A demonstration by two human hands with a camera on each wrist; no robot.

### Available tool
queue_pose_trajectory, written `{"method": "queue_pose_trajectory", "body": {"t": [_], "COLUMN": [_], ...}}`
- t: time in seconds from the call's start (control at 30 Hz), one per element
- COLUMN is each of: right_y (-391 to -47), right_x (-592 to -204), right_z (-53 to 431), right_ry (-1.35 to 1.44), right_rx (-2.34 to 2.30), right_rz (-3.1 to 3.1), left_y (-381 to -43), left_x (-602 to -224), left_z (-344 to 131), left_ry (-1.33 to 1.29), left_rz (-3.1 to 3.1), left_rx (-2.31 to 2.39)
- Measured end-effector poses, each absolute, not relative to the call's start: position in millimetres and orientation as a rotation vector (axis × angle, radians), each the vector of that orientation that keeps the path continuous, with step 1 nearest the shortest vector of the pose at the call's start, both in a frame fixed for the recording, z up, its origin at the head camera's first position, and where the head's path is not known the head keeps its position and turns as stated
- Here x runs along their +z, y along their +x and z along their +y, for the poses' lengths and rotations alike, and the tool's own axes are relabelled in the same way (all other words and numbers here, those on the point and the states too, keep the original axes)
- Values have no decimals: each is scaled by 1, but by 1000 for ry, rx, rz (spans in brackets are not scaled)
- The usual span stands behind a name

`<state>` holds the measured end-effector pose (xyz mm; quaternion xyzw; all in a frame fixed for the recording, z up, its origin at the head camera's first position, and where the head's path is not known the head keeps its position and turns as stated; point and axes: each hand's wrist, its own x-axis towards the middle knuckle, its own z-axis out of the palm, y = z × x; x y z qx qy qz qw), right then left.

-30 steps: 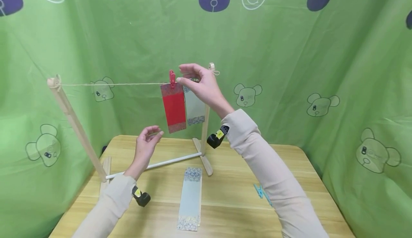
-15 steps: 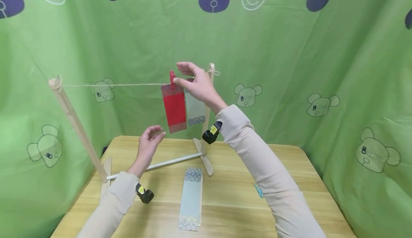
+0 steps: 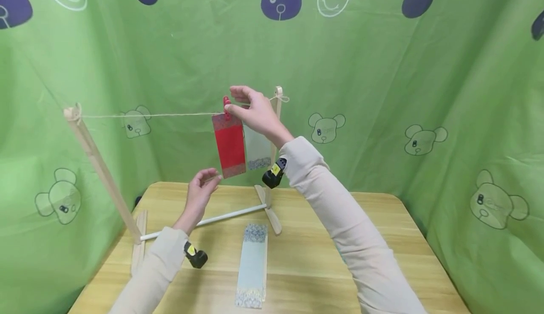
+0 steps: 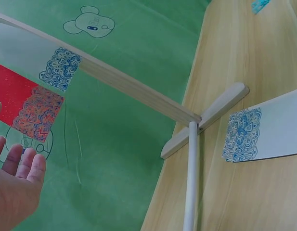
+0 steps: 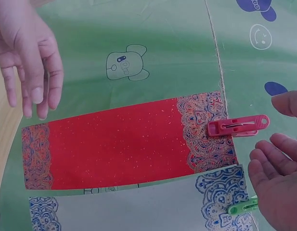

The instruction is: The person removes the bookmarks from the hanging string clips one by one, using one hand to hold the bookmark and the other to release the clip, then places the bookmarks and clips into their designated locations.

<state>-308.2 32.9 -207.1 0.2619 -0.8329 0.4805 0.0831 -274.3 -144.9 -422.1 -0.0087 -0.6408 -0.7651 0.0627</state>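
A red card [image 3: 230, 146] with patterned ends hangs from a string [image 3: 161, 115], clipped by a red clothespin [image 5: 238, 126]. My right hand [image 3: 257, 111] is at that clothespin; the right wrist view shows the thumb and fingers spread apart beside the clip's handle end, with a gap between. Behind the red card, a white card [image 3: 258, 146] with blue patterned ends hangs from a green clothespin [image 5: 242, 207], partly covered by the right hand in the head view. My left hand [image 3: 200, 193], fingers loosely bent and holding nothing, is beside the red card's lower corner.
The string runs between two wooden posts [image 3: 104, 174], joined low down by a white rod [image 3: 231, 213]. On the wooden table [image 3: 306, 243] lie pale blue cards [image 3: 250, 267], overlapping. A blue clothespin [image 4: 260, 6] lies farther right, mostly behind my right sleeve in the head view.
My right hand has shifted left, its thumb now overlapping the red clothespin in the head view. The left hand has drifted slightly right, closer to the red card's lower edge.
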Motion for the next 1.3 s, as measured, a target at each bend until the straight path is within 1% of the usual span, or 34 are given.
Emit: {"method": "queue_pose_trajectory", "body": {"t": [0.27, 0.63, 0.97, 1.3], "right_y": [-307, -310, -310, -313], "right_x": [-205, -207, -211, -210], "right_z": [27, 20, 19, 17], "right_ry": [805, 817, 778, 724], "right_rx": [1391, 1482, 1451, 1431], "right_rz": [-2533, -2492, -2496, -2476], "left_y": [-274, -274, -274, -278], "left_x": [-425, -430, -435, -439], "left_z": [-140, -134, -131, -130], "left_ry": [-39, -36, -26, 68], "left_rz": [-1913, -1921, -1933, -1879], "left_rx": [-2333, -2331, -2324, -2296]}}
